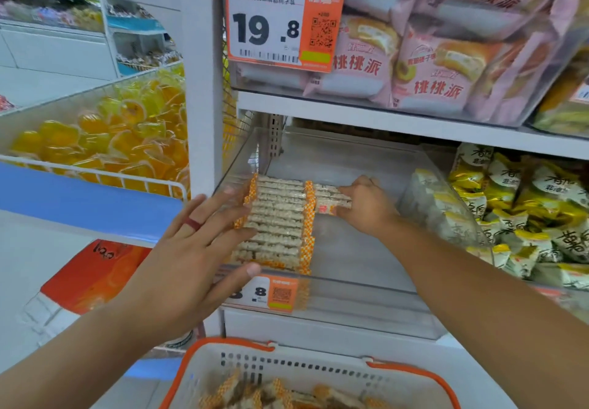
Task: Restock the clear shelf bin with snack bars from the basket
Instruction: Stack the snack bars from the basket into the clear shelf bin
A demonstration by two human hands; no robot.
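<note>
A row of pale snack bars [277, 220] with orange-checked wrapper ends lies side by side in the left part of the clear shelf bin [360, 284]. My left hand [194, 249] has straight spread fingers pressing against the left ends of the row, thumb at the front bar. My right hand [366, 206] pinches a couple of bars [330, 199] at the far right of the row, inside the bin. Below, the white basket [318, 373] with orange rim holds more bars [271, 394].
Yellow-green snack packs [526, 217] fill the bin to the right. Pink cake packs [430, 42] and an orange price tag [280, 23] are on the shelf above. A wire bin of orange jelly cups [111, 140] stands at left, beyond the white shelf post [200, 89].
</note>
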